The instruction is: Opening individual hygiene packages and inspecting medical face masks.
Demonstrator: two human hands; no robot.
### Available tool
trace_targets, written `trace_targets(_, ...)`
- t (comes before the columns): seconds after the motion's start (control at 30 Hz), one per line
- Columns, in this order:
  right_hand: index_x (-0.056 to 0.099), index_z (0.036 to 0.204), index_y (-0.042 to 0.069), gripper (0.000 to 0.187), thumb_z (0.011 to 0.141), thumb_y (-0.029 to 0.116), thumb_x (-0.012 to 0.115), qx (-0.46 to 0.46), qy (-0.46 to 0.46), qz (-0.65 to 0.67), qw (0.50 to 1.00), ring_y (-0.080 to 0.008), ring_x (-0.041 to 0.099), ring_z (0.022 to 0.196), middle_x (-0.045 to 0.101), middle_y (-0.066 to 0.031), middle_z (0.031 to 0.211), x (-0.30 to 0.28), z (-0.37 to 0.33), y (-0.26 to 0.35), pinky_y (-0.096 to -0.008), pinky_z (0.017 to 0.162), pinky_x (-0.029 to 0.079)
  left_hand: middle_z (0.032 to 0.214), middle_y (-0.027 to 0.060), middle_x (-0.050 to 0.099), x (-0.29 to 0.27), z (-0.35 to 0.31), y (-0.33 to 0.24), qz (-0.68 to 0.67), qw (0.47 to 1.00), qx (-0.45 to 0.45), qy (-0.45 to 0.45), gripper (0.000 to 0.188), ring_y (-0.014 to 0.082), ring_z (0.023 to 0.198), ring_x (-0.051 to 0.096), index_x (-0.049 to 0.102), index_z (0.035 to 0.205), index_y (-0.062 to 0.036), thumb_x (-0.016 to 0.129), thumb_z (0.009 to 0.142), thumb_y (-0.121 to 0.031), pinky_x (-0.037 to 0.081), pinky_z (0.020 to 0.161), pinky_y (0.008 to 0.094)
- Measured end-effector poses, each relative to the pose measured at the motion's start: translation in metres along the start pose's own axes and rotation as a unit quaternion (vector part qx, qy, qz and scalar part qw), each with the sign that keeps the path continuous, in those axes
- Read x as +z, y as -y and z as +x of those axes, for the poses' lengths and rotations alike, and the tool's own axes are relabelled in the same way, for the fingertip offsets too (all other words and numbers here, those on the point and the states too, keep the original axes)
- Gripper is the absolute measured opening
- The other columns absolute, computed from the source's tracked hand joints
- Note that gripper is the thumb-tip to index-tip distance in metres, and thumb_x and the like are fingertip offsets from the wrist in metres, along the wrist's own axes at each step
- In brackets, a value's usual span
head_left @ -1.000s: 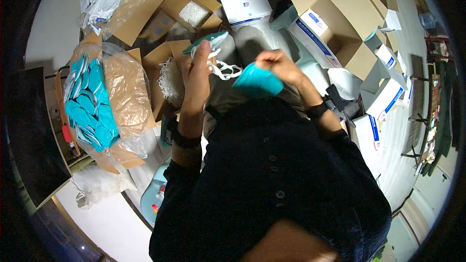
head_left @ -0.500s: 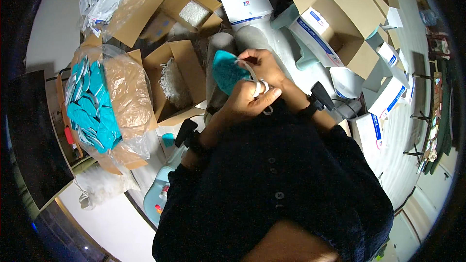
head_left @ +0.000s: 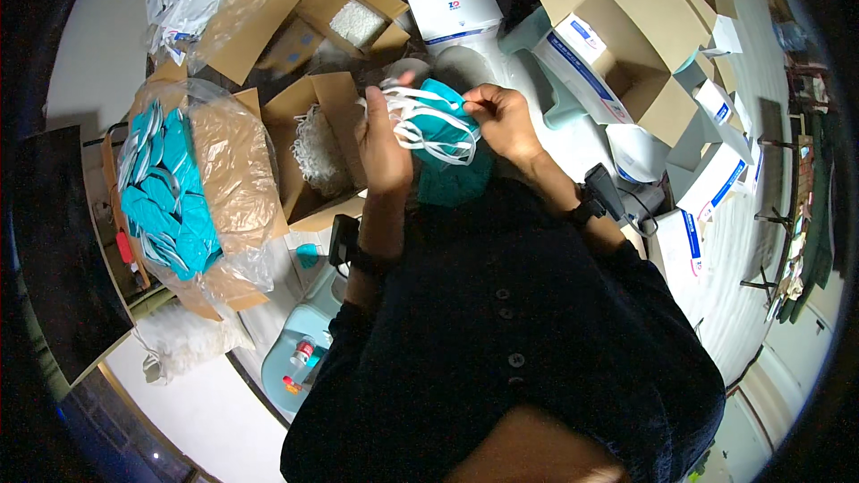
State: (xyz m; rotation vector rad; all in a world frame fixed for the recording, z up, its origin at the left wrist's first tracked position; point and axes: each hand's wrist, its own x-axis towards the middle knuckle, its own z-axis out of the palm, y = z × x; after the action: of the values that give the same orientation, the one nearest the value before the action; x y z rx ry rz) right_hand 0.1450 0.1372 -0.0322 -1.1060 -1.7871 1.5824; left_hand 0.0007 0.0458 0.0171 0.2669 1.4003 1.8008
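A teal face mask (head_left: 440, 128) is up in front of my lap, with several white elastic straps (head_left: 438, 116) looping across it. My right hand (head_left: 503, 121) pinches the mask's upper right edge between thumb and fingertips. At the other side my left hand (head_left: 386, 143) is upright with the straps bunched in its fingers, which are partly hidden and slightly blurred. A second piece of teal (head_left: 455, 182) lies on my lap below. To the left, a cardboard box of loose white straps (head_left: 315, 150) stands close to my left hand.
Farther left, a plastic-lined carton holds a heap of teal masks (head_left: 170, 188). A light-blue stool (head_left: 291, 340) carries a bottle near my left elbow. An open carton (head_left: 617, 63) sits at the upper right, with white boxes (head_left: 676, 246) below it. A small box of white pieces (head_left: 358, 25) stands ahead.
My hands have moved apart, the left one shifting left and turning upright. The mask has turned and moved right, and more white straps now show across it.
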Motion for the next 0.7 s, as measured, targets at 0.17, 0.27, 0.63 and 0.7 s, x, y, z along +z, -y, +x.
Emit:
trace_targets(0.17,0.065,0.085,-0.002,0.005,0.082,0.001,0.062,0.031,-0.053,0.042,0.997,-0.0119,0.057,0.068,0.065,-0.0075,0.075,0.005,0.005,-0.001,-0.0267,0.064,0.047,0.062,0.0007,0.044,0.009,0.011,0.011,-0.013,0.989,-0.035,0.143,0.040,0.0112,0.048,0.038,0.052,0.084,-0.0082,0.046,0.097,-0.046,0.031,0.046,0.0239)
trace_targets(0.27,0.065,0.085,-0.002,0.007,0.083,0.003,0.061,0.069,-0.093,0.094,0.989,-0.0122,0.056,0.069,0.064,-0.0075,0.074,0.002,0.012,-0.001,-0.0266,0.065,0.047,0.067,0.0100,0.055,0.025,0.002,0.020,0.218,0.969,0.066,0.097,0.027,0.0216,0.055,0.052,0.053,0.090,-0.0051,0.052,0.096,-0.031,0.040,0.051,0.0310)
trace_targets(0.63,0.065,0.081,-0.002,0.003,0.079,-0.002,0.063,0.040,-0.135,0.069,0.988,-0.0100,0.054,0.068,0.064,-0.0067,0.072,-0.020,0.023,-0.024,-0.0251,0.063,0.045,0.057,0.0149,0.052,0.022,-0.005,0.049,0.390,0.878,0.127,0.245,0.035,0.0239,0.049,0.048,0.054,0.068,-0.0013,0.059,0.091,-0.027,0.040,0.051,0.0363)
trace_targets(0.7,0.065,0.079,-0.002,0.002,0.079,-0.003,0.063,0.027,-0.126,0.078,0.989,-0.0101,0.056,0.069,0.065,-0.0059,0.073,-0.017,0.020,-0.018,-0.0239,0.064,0.045,0.056,0.0130,0.049,0.009,-0.009,0.063,0.357,0.899,0.122,0.225,0.033,0.0181,0.048,0.043,0.053,0.067,-0.0013,0.060,0.091,-0.023,0.038,0.049,0.0336)
